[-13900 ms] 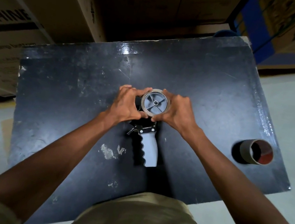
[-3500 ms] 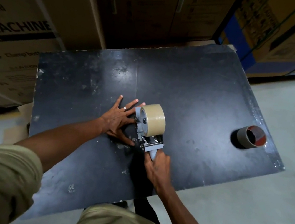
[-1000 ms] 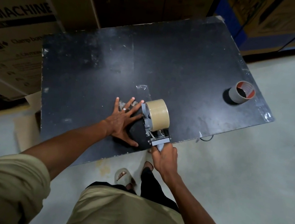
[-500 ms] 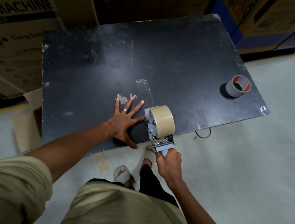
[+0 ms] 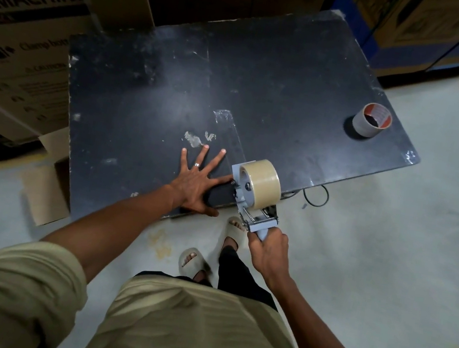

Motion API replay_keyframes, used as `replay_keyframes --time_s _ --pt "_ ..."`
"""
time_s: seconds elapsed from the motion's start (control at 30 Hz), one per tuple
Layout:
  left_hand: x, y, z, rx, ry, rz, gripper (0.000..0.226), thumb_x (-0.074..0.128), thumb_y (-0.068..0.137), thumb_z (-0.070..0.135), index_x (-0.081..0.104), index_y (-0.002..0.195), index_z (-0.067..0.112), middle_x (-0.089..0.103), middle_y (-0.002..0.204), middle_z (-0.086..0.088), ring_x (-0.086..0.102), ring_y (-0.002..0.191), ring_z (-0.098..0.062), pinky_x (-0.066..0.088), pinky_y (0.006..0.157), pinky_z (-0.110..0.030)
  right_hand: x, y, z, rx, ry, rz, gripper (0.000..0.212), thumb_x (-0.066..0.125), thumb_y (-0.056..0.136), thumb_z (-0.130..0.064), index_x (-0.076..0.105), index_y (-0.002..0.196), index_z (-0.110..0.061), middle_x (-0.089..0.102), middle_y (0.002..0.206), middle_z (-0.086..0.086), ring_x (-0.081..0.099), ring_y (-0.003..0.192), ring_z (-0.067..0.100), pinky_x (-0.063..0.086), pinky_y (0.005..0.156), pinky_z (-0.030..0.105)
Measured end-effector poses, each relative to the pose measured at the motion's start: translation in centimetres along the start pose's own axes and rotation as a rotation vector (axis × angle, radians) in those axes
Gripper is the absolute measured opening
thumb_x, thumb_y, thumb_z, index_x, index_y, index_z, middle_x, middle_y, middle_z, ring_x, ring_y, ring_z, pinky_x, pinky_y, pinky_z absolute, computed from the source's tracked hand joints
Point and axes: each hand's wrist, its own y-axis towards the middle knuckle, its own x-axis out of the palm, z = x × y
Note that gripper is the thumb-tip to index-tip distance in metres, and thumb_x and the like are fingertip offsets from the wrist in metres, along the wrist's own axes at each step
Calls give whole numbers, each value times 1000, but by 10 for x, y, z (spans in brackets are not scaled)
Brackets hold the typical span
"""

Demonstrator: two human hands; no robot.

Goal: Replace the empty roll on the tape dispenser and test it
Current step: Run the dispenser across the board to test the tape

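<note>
1. The right hand [image 5: 269, 250] is wrapped around the grey handle of the tape dispenser [image 5: 251, 198], fingers curled tight on the grip.
2. The tape dispenser sits at the near edge of the table [image 5: 285, 70], its handle reaching out past the edge over the floor [image 5: 390, 255].
3. A full roll of tan tape [image 5: 261, 183] is mounted on the dispenser wheel, standing on edge, with its flat side turned toward the left hand.
4. A strip of clear tape [image 5: 232, 138] lies stuck on the tabletop, running from a crinkled end near mid-table toward the dispenser.
5. The left hand [image 5: 195, 181] lies flat on the table just beside the dispenser, fingers spread and straight, palm down; it holds nothing. A ring [image 5: 197, 164] shows on one finger.
6. Small pale scraps [image 5: 194, 139] lie on the surface just beyond the fingertips of the left hand.
7. The empty roll [image 5: 371, 120], a grey cardboard core with a red lining, stands near the far right corner of the table, well apart from both hands.
8. Cardboard boxes [image 5: 25, 27] stand along the far and left sides of the table.
9. The person stands in sandals [image 5: 192, 261] at the near edge of the table.
</note>
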Motion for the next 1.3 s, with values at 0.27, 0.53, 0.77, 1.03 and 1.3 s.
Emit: replay_keyframes --time_s 0.27,0.53,0.77,1.03,1.3 --pt "13 -12 11 102 37 71 106 46 74 86 -5 157 45 -34 163 -1 -26 148 -47 -9 102 -86 4 -15 20 3 41 3 29 65 89 -19 52 64 -13 59 60 3 51 50 17 41 47 31" --pt "15 -16 20 83 -10 72 92 36 84 81 2 159 40 -32 164 3 -29 149 -41 -11 104 -84 -5 -6 19 93 320 -235 15 65 90 -6 66 78 -15 63 61 -4 55 57 15 46 53 28" --pt "19 -20 40 -36 -65 65 95 50 88 66 -7 159 37 -32 164 3 -27 150 -37 -10 105 -82 0 -5 24 79 305 -217 24 59 88 -5 59 70 -21 54 58 -9 48 53 13 37 48 23" --pt "11 -22 41 -56 -74 41 85 52 93 55 3 160 37 -27 166 6 -20 153 -35 1 109 -82 2 -2 28 88 317 -229 11 54 75 -21 66 77 -20 62 66 -4 55 61 17 42 58 33" --pt "-5 -21 40 -73 -161 -45 90 61 94 37 -4 156 50 -25 166 10 -18 154 -32 0 112 -79 2 -18 36 93 267 -201 15 56 81 -11 61 74 -22 63 69 -1 58 63 17 44 55 31"
